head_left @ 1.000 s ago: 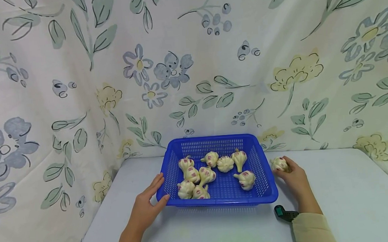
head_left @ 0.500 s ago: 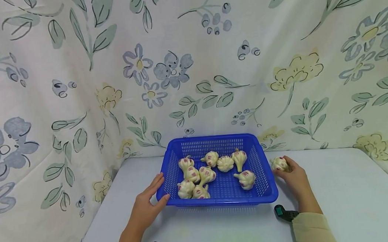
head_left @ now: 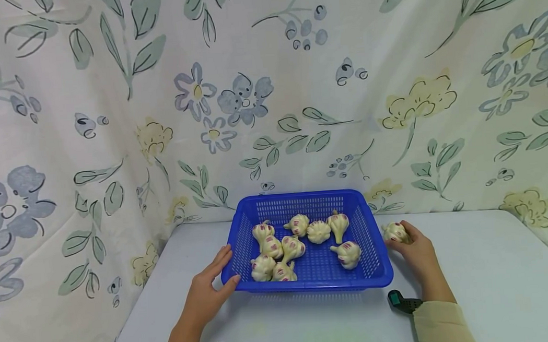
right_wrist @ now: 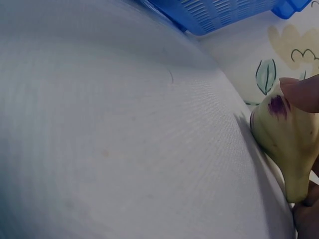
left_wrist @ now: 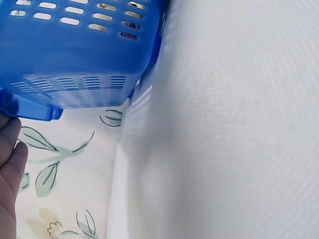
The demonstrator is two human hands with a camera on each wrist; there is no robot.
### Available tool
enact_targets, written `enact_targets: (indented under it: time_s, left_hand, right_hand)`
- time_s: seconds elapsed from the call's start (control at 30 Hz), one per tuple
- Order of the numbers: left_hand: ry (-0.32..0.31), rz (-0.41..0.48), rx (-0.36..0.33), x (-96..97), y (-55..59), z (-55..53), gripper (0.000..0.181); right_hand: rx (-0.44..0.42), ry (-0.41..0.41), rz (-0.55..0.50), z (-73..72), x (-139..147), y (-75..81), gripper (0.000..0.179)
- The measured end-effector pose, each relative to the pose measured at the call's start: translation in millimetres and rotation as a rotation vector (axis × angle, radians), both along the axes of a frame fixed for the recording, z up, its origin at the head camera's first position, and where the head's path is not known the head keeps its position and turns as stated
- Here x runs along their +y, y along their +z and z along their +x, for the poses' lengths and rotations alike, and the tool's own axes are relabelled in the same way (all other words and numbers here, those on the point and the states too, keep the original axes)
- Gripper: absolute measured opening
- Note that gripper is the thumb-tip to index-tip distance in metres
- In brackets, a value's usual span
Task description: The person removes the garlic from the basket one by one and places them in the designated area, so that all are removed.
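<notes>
A blue plastic basket (head_left: 316, 284) stands on the table, with several white garlic bulbs (head_left: 318, 232) streaked in purple inside it. My left hand (head_left: 205, 296) rests at the basket's left front corner, thumb and fingers spread and fairly straight along the rim. In the left wrist view its fingertips (left_wrist: 11, 130) are right at the rim's edge. To the right of the basket, my right hand (head_left: 419, 252) pinches a single garlic bulb (head_left: 393, 232) low at the table. The right wrist view shows that garlic bulb (right_wrist: 281, 129) between thumb and fingers, on the table surface.
A white table (head_left: 492, 272) spreads around the basket. Behind it and along the left hangs a floral cloth (head_left: 270, 113), close to the basket's back rim. Dark wrist devices sit by both wrists, the right one (head_left: 403, 301) near the basket's front right corner.
</notes>
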State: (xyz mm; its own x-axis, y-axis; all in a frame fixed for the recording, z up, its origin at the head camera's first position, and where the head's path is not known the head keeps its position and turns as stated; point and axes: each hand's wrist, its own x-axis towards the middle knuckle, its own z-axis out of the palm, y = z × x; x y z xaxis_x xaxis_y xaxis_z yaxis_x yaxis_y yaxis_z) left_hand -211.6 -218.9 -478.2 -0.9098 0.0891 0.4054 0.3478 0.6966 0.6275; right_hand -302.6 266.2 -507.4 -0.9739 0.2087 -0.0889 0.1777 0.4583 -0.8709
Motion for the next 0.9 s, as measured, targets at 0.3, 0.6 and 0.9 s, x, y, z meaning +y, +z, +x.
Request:
enact_targets:
  time_s: [0.3,0.6,0.9]
  left_hand:
    - [0.004,-0.005,0.014,0.3,-0.4,0.6,0.061]
    - [-0.001,-0.002,0.022,0.0,-1.8,1.1,0.061]
    - [-0.007,-0.009,0.033,-0.5,0.1,0.7,0.060]
  right_hand:
    - [-0.015,-0.012,0.000,1.6,0.2,4.8,0.090]
    - [-0.018,-0.029,-0.034,7.9,3.2,18.8,0.089]
    - [0.121,-0.018,-0.034,20.4,1.8,53.6,0.088]
